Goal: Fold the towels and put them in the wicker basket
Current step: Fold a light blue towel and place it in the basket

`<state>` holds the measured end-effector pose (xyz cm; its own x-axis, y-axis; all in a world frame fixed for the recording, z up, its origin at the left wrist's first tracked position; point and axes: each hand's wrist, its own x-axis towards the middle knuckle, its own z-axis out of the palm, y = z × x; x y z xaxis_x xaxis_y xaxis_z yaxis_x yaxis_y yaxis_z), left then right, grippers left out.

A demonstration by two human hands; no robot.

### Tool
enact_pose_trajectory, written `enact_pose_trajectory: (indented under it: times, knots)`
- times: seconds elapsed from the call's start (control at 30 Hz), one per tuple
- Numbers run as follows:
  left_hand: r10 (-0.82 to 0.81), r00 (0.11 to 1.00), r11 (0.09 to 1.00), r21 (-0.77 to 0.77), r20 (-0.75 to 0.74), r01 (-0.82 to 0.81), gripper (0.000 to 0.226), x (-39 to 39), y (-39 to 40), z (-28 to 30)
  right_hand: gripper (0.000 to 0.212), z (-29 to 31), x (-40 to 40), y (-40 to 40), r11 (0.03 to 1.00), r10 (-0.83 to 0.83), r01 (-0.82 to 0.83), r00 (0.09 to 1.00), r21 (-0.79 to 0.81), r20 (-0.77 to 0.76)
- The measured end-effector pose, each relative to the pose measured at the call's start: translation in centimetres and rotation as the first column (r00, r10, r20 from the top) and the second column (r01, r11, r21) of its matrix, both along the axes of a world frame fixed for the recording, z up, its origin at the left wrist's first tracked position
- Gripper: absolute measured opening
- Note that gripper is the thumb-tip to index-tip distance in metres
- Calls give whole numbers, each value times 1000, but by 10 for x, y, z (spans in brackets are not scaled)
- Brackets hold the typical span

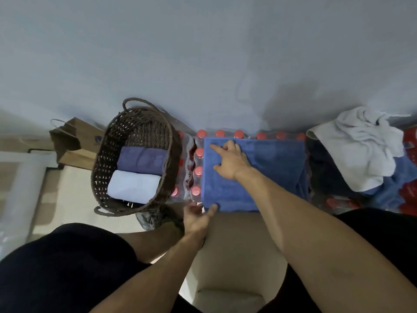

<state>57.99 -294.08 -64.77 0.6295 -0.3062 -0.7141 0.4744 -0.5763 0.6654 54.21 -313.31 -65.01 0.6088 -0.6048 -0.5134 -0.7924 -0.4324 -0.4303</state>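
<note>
Towels are the job, and the blue towel [255, 175] lies spread flat over shrink-wrapped packs of red-capped bottles [198, 172], which serve as a makeshift work surface. Nearest, the left hand [197, 216] meets the near left corner, fingers loosely spread with one fingertip on the hem, probably to pin that edge. Farther in, the right hand [230, 162] lies flat on the cloth, fingers splayed and the forefinger pointing at the far left corner, smoothing or squaring the layer. Left of the towel stands the wicker basket [135, 123], already holding a white roll [133, 185] and a purple roll [141, 160]. Far right, unfolded towels [361, 152] wait in a heap.
</note>
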Motion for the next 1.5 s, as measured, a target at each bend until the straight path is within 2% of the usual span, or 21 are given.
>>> enact_pose_trajectory:
  times: [0.17, 0.3, 0.4, 0.47, 0.57, 0.67, 0.73, 0.8, 0.87, 0.9, 0.93, 0.97, 1.0, 1.07, 1.1, 1.17, 1.23, 1.3, 1.33, 1.37, 1.5]
  knots:
    - [-192, 979, 981, 10, -64, 193, 18, 19, 12, -16, 70, 2, -4, -5, 997, -7, 6, 1000, 80, 6]
    - [-389, 905, 911, 70, -173, 406, 18, 13, 20, -13, 71, 3, -2, -7, 997, -22, 23, 1000, 76, -9]
    - [-498, 864, 839, 210, -72, 501, 30, 18, 29, -8, 71, 4, 3, -8, 998, -19, 22, 999, 66, -44]
    - [-507, 856, 818, 256, -102, 515, 33, 23, 35, -1, 71, 5, 7, -7, 999, -4, 7, 997, 41, -77]
    - [-428, 872, 836, 263, -238, 482, 19, 31, 41, 13, 73, 6, 12, -2, 1000, 25, -27, 991, -14, -128]
    - [-370, 873, 869, 213, -318, 447, 6, 33, 42, 23, 77, 8, 13, -2, 999, 43, -41, 991, 11, -127]
    - [-391, 864, 844, 252, -317, 474, 6, 33, 42, 25, 80, 10, 6, -7, 995, -2, 8, 998, 100, -64]
    - [-480, 826, 762, 327, -294, 559, 12, 36, 38, 21, 78, 11, -5, -9, 970, -122, 103, 990, 220, 77]
    - [-700, 681, 529, 485, -214, 696, 20, 41, 29, 19, 71, 15, -17, -4, 918, -325, 227, 901, 325, 286]
    - [-810, 568, 392, 584, -147, 711, 24, 42, 23, 20, 66, 19, -23, -1, 890, -426, 300, 815, 344, 392]
    - [-879, 471, 318, 643, -75, 697, 25, 41, 13, 23, 60, 23, -30, 1, 865, -497, 376, 724, 331, 478]
    - [-909, 417, 324, 651, 13, 687, 22, 35, 1, 28, 53, 26, -38, 2, 842, -538, 451, 651, 297, 535]
    - [-913, 390, 378, 610, 121, 697, 16, 27, -13, 35, 46, 30, -47, 4, 816, -558, 526, 604, 241, 569]
    - [-859, 346, 497, 449, 378, 742, 10, 10, -41, 46, 34, 35, -69, 7, 740, -579, 666, 566, 89, 587]
    - [-830, 289, 493, 384, 478, 781, 13, 2, -54, 49, 28, 37, -83, 12, 689, -606, 724, 550, 35, 575]
    - [-799, 114, 367, 328, 590, 871, 29, -12, -82, 52, 20, 36, -113, 27, 595, -669, 804, 506, -17, 544]
    - [-778, -20, 227, 311, 628, 923, 38, -28, -110, 50, 17, 28, -149, 46, 493, -762, 870, 445, -23, 470]
    - [-762, -105, 136, 317, 639, 939, 40, -48, -136, 47, 18, 19, -182, 65, 354, -862, 935, 326, 0, 387]
    - [-766, -142, 94, 328, 626, 940, 43, -59, -147, 44, 19, 16, -194, 73, 329, -886, 944, 300, 22, 354]
    - [-779, -181, 51, 348, 601, 936, 48, -69, -158, 41, 19, 12, -203, 80, 338, -893, 939, 295, 71, 341]
    - [-807, -353, -86, 497, 473, 863, 67, -85, -187, 25, 18, 8, -210, 89, 482, -858, 847, 405, 222, 316]
